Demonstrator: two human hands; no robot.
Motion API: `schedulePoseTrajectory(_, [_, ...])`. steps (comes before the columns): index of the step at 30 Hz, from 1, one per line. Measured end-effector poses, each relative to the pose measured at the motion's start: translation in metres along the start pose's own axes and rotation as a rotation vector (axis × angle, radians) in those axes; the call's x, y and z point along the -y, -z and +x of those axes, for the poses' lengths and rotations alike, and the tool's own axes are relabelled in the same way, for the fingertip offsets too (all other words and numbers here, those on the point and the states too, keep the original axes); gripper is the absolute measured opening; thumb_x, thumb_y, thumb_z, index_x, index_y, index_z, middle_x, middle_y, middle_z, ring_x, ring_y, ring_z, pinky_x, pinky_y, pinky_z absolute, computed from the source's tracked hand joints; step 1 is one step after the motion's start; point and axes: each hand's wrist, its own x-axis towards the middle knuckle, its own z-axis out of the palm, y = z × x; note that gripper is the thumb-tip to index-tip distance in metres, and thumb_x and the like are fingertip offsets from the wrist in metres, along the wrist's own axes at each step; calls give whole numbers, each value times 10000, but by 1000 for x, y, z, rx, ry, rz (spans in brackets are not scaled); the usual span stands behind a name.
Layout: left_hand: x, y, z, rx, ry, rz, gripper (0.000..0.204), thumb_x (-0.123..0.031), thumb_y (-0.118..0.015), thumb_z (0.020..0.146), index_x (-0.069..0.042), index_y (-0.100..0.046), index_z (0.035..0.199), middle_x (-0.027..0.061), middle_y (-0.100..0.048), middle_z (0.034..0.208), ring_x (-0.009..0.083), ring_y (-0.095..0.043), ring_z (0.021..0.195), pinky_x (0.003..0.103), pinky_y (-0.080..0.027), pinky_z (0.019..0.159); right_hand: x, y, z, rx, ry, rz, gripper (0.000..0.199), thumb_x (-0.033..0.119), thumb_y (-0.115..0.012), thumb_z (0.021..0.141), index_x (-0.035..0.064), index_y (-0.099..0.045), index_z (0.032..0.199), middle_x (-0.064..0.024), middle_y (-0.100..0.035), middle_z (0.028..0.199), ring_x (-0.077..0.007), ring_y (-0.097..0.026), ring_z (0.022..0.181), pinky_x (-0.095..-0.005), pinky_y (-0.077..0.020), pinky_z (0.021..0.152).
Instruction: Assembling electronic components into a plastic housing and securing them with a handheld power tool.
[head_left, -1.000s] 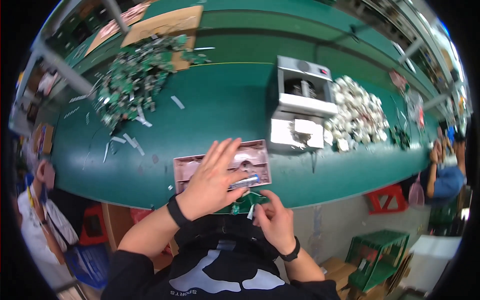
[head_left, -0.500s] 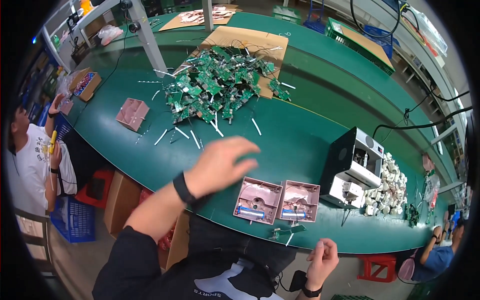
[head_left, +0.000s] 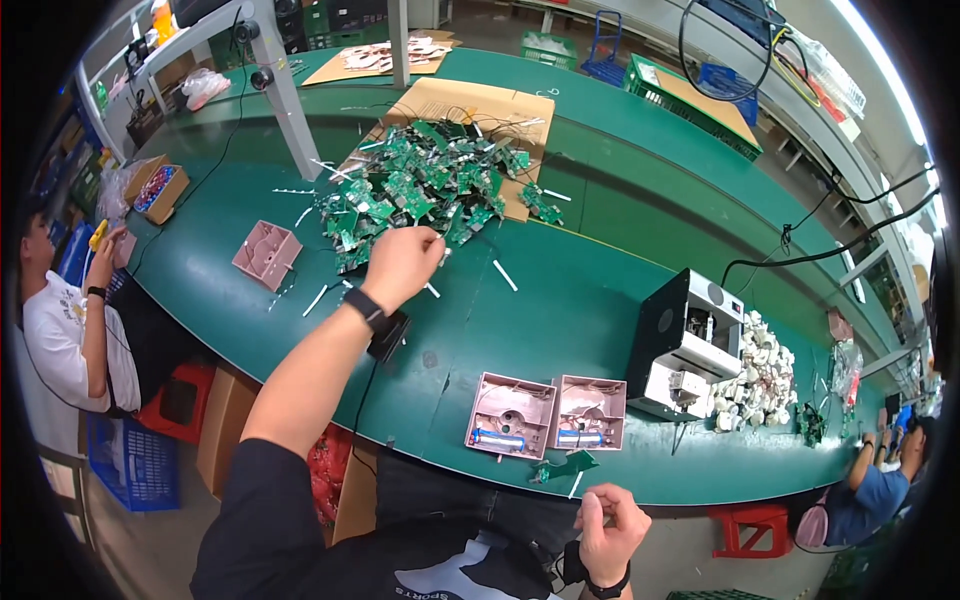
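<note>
My left hand (head_left: 403,265) reaches over the near edge of a heap of green circuit boards (head_left: 410,185) with wires. Its thumb and fingers are pinched together; whatever is between them is too small to make out. Low at the bench edge, my right hand (head_left: 612,530) is loosely curled, with nothing visible in it. Just beyond it lie a loose green circuit board (head_left: 568,466) and a white strip (head_left: 576,485). Two open pink housings (head_left: 512,415) stand side by side behind these, each with a blue cylindrical cell (head_left: 497,440) inside.
A black-and-white machine (head_left: 690,345) stands right of the housings, beside a heap of white parts (head_left: 757,380). Another pink housing (head_left: 267,255) sits at the left. White strips (head_left: 505,275) lie before the boards. Other people sit at the far left and far right.
My left hand has moved away from me to the board heap, its fingers going from spread to pinched. My right hand stays low, shifted slightly left in view. The view has tilted a little.
</note>
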Motion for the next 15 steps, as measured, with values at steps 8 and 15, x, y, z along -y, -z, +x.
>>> schedulePoseTrajectory(8, [-88,47,-104,446,277,-1013,247,-252,-661,1032,-44,-765,1114,-2,-676,751,58,-619,623,219,-459,522,7,-4,7,-1,-179,173,109,-37,-647,935,-71,-639,1038,-79,-683,767,-92,-629,597,-223,-505,543])
schedulePoseTrajectory(15, [-152,40,-213,718,2,-1094,184,-81,-705,987,2,-765,1140,77,-750,882,111,-688,682,256,-551,613,17,-22,25,149,-176,427,228,-10,-663,894,-85,-649,1108,-134,-720,897,-149,-676,705,-269,-545,646])
